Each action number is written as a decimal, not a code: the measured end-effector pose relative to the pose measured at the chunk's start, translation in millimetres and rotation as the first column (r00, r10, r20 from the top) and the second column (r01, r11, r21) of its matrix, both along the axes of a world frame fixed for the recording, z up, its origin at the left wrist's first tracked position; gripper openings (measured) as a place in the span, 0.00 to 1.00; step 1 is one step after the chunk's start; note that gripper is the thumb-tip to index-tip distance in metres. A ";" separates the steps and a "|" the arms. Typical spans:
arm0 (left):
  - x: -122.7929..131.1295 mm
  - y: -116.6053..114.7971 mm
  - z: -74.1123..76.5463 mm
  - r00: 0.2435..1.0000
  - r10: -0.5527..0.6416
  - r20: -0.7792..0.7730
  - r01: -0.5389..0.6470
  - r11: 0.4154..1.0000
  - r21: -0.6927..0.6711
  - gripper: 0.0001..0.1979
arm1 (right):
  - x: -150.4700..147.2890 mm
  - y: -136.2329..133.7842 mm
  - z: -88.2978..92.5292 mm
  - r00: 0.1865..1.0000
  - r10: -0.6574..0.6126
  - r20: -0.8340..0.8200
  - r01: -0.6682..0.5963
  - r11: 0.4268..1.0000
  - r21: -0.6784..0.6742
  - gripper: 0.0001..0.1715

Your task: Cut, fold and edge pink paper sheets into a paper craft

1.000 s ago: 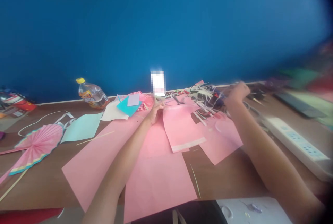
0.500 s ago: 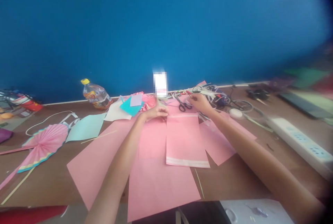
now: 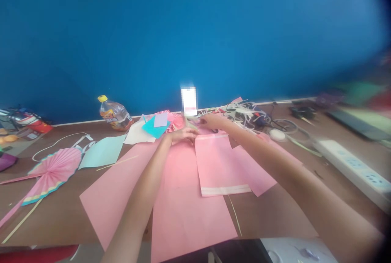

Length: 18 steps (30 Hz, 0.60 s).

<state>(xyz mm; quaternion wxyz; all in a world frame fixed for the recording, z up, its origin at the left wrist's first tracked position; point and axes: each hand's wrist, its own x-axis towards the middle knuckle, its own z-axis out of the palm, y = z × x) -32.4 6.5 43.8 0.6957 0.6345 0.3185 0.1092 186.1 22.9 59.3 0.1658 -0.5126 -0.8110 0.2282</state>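
Note:
A pink sheet point(image 3: 224, 165) with white strips along its far and near edges lies before me, over other pink sheets. At its far left corner is my left hand point(image 3: 183, 134), fingers closed on the sheet's edge. My right hand point(image 3: 211, 121) is just beyond the sheet's far edge, near my left fingertips. Its fingers are pinched together, and whatever they hold is too small and blurred to make out. Black scissors, mostly hidden, lie under my right hand. Another large pink sheet point(image 3: 189, 222) reaches past the table's front edge.
A pink pleated paper fan point(image 3: 56, 169) and a pale blue sheet point(image 3: 102, 151) lie left. Behind them leans a bottle with a yellow cap point(image 3: 115, 115). Paper scraps point(image 3: 244, 112) are heaped at the back, and a white power strip point(image 3: 351, 169) lies right. A lit blurred screen point(image 3: 189, 102) stands at the wall.
My right hand has moved left, close to my left hand, and now covers most of the scissors. The striped pink sheet has shifted slightly right at its near end. My left hand stays at the corner.

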 end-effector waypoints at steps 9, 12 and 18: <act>5.9 -7.0 -3.9 0.990 0.089 0.114 -0.090 0.996 0.006 0.24 | 8.8 -24.6 35.8 0.931 0.009 -0.366 -0.034 0.997 -0.063 0.09; 8.7 -8.6 -4.4 0.980 0.106 0.169 -0.102 0.994 -0.035 0.27 | 16.6 -41.4 48.1 0.859 0.071 -0.507 -0.154 0.980 -0.125 0.11; 11.0 -8.3 -11.8 0.904 0.226 0.363 -0.215 0.974 -0.070 0.29 | 21.9 -55.0 40.5 0.780 0.056 -0.623 -0.289 0.915 -0.280 0.10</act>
